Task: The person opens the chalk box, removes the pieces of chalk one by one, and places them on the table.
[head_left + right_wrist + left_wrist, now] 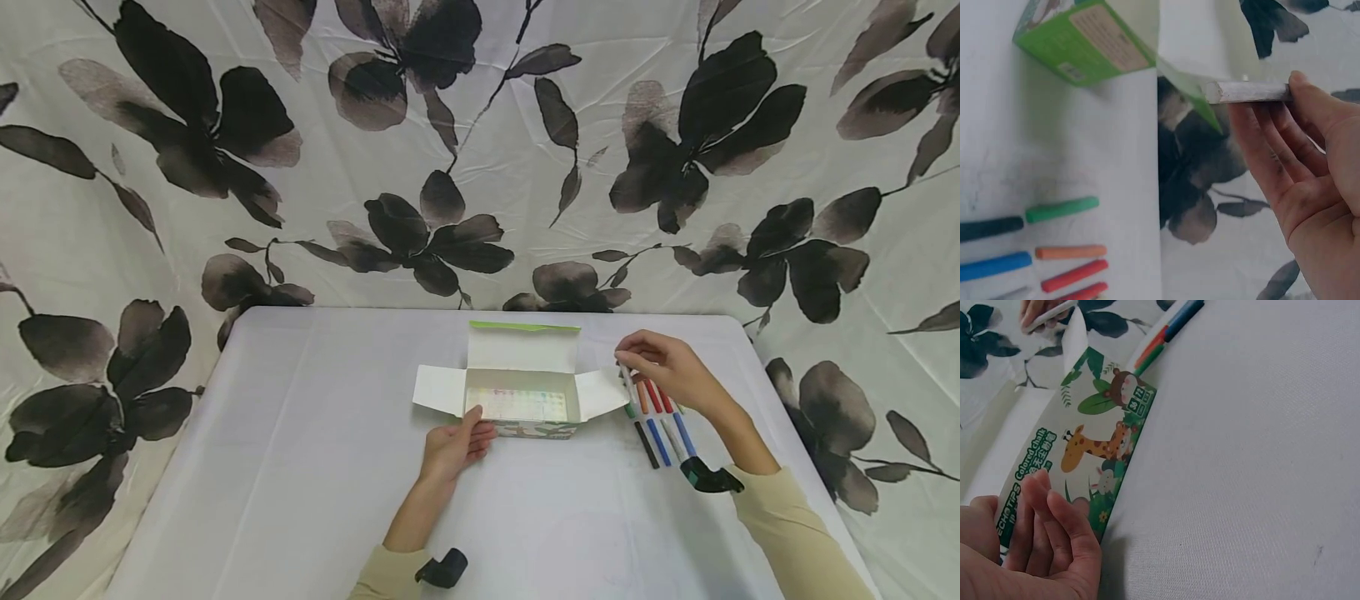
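Note:
A chalk box point(536, 429) stands open on the table, its lid and side flaps spread. Inside lies a row of pale chalk point(525, 405). My left hand point(453, 447) grips the box's front wall near the left corner, thumb over the rim and fingers on the printed side point(1094, 447). Between thumb and fingers, my right hand point(670, 367) pinches a white chalk stick point(1250, 92), held level above the table beyond the right flap point(602, 392). Under that hand are two rows of coloured chalk sticks, among them a green one point(1063, 209) and an orange one point(1071, 252).
The white table point(300, 467) ends just behind the box, where a flowered cloth point(450, 150) hangs. Black point(647, 445) and blue point(659, 442) sticks form the nearer row on the right. A dark wrist camera point(708, 477) sits close over that row's end.

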`<action>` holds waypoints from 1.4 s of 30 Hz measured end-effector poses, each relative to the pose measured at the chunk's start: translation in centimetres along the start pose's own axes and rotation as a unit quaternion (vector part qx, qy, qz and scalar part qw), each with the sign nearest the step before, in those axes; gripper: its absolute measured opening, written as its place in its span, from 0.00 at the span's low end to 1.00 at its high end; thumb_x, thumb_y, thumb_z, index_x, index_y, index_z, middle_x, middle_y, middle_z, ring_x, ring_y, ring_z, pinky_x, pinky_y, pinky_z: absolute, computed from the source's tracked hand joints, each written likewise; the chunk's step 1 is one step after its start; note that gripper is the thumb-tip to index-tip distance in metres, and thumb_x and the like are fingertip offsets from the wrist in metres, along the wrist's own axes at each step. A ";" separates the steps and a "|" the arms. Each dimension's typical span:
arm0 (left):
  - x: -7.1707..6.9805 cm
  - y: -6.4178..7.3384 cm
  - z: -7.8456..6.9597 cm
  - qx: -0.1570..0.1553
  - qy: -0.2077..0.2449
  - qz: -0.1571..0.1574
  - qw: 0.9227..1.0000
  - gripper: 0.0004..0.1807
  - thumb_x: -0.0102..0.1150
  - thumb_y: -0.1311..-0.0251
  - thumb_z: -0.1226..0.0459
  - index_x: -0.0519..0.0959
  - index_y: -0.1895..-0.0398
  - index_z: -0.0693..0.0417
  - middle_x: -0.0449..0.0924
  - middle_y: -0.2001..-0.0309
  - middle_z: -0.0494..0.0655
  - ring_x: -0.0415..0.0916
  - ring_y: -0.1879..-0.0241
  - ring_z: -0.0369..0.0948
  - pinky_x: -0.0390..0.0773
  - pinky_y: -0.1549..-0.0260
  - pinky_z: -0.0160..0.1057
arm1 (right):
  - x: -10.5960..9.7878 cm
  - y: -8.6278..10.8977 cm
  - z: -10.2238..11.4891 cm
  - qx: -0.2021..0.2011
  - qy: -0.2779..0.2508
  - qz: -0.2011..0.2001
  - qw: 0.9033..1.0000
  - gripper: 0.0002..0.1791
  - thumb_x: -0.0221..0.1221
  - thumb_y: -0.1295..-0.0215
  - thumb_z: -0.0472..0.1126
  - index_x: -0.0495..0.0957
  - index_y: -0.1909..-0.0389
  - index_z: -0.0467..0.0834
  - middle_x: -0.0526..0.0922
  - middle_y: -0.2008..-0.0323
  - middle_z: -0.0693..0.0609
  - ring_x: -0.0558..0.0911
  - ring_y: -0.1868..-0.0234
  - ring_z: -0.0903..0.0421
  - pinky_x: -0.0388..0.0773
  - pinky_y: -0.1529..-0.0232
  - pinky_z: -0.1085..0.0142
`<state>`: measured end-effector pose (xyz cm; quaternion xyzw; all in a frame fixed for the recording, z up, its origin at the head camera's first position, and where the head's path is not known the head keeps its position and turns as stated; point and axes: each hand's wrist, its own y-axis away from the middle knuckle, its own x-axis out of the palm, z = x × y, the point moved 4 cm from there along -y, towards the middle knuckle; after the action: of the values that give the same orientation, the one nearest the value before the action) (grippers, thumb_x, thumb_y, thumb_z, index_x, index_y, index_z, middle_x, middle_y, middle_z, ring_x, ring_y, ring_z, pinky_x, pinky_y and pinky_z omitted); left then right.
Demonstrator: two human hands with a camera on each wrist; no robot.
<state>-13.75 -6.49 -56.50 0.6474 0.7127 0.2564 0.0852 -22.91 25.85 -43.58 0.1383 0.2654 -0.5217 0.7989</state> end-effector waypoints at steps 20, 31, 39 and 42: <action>0.1 0.1 0.0 -0.002 0.004 -0.004 1.000 0.26 0.60 0.28 0.50 0.84 0.55 0.70 0.89 0.65 0.47 0.84 0.67 0.35 0.83 0.65 0.30 | -3.3 5.4 -7.9 0.066 0.028 -0.042 0.997 0.17 0.57 0.22 0.39 0.77 0.43 0.30 0.82 0.48 0.33 0.85 0.55 0.61 0.85 0.58 0.68; 0.2 0.4 -0.3 0.005 -0.001 -0.006 1.000 0.27 0.61 0.29 0.49 0.84 0.56 0.69 0.89 0.63 0.49 0.84 0.65 0.37 0.84 0.64 0.30 | -3.9 7.7 -11.4 0.112 0.041 -0.033 0.992 0.19 0.57 0.21 0.41 0.76 0.42 0.28 0.82 0.48 0.33 0.83 0.56 0.64 0.83 0.58 0.73; 0.2 0.3 -0.2 0.002 0.000 -0.001 1.000 0.28 0.61 0.29 0.48 0.84 0.55 0.70 0.89 0.63 0.48 0.84 0.66 0.36 0.83 0.65 0.30 | -3.5 8.9 -12.9 0.151 0.074 -0.028 0.985 0.18 0.59 0.23 0.42 0.78 0.46 0.29 0.85 0.55 0.38 0.82 0.61 0.59 0.83 0.62 0.70; 0.2 0.2 -0.2 0.002 0.000 -0.001 1.000 0.27 0.61 0.28 0.49 0.84 0.54 0.70 0.89 0.63 0.48 0.83 0.67 0.35 0.83 0.65 0.30 | -3.0 9.0 -13.2 0.159 0.089 -0.028 0.983 0.18 0.61 0.24 0.42 0.80 0.49 0.29 0.86 0.58 0.41 0.81 0.64 0.58 0.82 0.65 0.70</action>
<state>-13.68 -6.37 -56.18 0.6471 0.7134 0.2553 0.0843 -19.40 38.52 -53.22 0.3015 0.2530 -0.5654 0.7249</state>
